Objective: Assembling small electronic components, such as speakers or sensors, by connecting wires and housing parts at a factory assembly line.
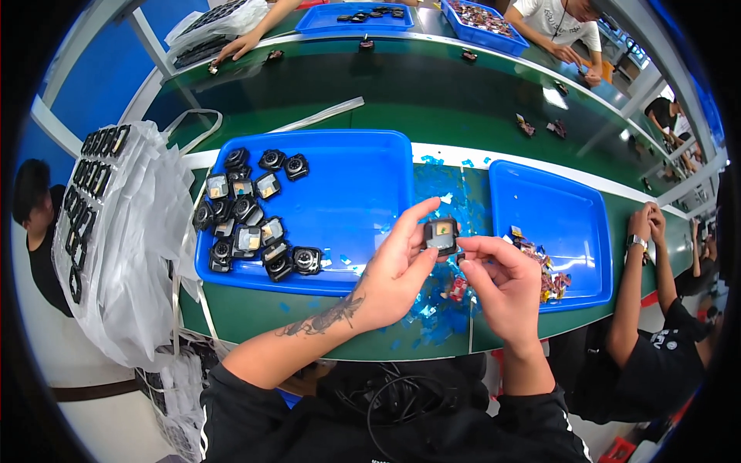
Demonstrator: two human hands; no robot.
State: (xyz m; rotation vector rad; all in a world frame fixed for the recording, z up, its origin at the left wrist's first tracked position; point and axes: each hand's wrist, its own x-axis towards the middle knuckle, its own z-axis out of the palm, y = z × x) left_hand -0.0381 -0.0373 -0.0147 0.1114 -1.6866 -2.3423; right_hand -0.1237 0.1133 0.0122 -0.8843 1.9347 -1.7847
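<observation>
Held upright between the thumb and fingers of my left hand [390,270] is a black, square watch case [441,238], its open side showing a pale part inside. Close against its lower right, my right hand [505,282] pinches a small dark piece [461,257], too small to name. A red part [458,290] lies on the bench below my hands, among blue film scraps [428,312]. On my left, a blue tray [363,177] holds several similar watch cases [247,238]. Small red and gold parts [554,284] lie in the right-hand blue tray [540,193].
Black frames [96,174] on stacked plastic sheets [116,270] stand at far left. Beyond the trays runs a green conveyor [432,92] carrying small parts. Co-workers' hands show across it, and a co-worker's forearms [637,266] are close on my right.
</observation>
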